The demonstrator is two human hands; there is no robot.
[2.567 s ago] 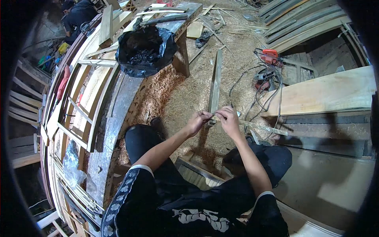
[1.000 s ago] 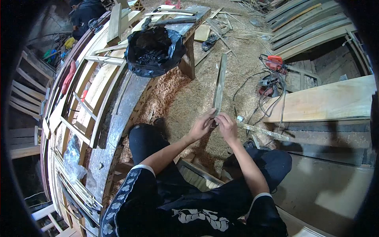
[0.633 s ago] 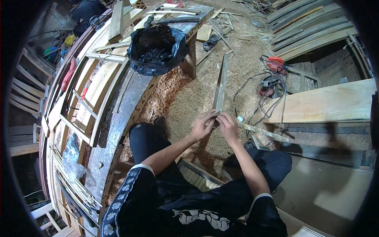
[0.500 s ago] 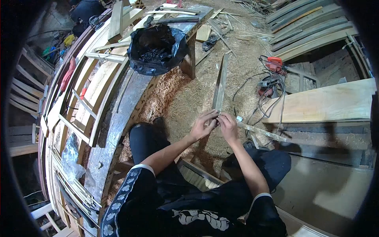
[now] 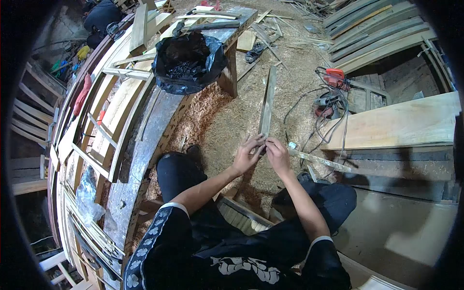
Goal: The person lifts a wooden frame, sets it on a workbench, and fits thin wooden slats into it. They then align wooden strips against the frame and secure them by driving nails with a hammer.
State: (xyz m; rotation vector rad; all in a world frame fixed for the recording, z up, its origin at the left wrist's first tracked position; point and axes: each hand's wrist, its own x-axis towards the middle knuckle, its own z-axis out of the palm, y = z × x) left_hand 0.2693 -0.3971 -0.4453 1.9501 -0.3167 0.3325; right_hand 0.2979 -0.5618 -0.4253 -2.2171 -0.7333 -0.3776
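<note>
My left hand point(image 5: 245, 157) and my right hand point(image 5: 278, 154) meet in front of my knees, fingertips close together. Both pinch the near end of a long, narrow, greyish flat strip point(image 5: 268, 104). From there the strip runs away from me over the sawdust-covered floor, with a paler edge along one side. I cannot tell whether it is wood or metal. Just right of my right hand, a second pale strip point(image 5: 319, 160) slants toward the boards, and a small whitish piece point(image 5: 292, 145) lies by its end.
A long bench point(image 5: 164, 108) on the left bears wooden frames, a black plastic bag point(image 5: 169, 86) and a red power tool point(image 5: 83, 94). Corded red power tools point(image 5: 334, 79) lie on the floor at right. Near them are a wide board point(image 5: 396, 123) and stacked curved slats point(image 5: 382, 36).
My hands keep nearly the same pinch, with slight finger movement. The far part of the strip has shifted a little left, and the view has tilted slightly.
</note>
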